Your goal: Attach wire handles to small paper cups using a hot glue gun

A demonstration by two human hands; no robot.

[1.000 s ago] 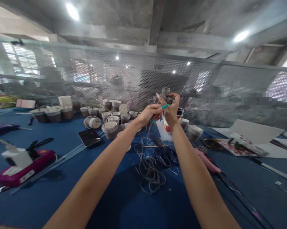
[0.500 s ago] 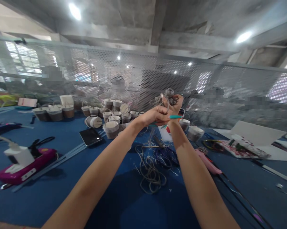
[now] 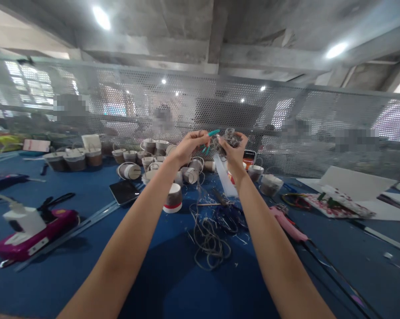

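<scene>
Left hand (image 3: 189, 145) now farther left, grey looped bundle (image 3: 232, 139) in right hand (image 3: 236, 153).

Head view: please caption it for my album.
Right hand holding a curly grey bundle, left hand close by, above a blue table with small pots.

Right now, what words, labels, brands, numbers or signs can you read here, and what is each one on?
None can be read with certainty.
Dark phone on the table: small bright marks, too small to read.
Lit screen by the right hand: too blurred.
Magenta power strip: yellowish patch, nothing legible.
</scene>
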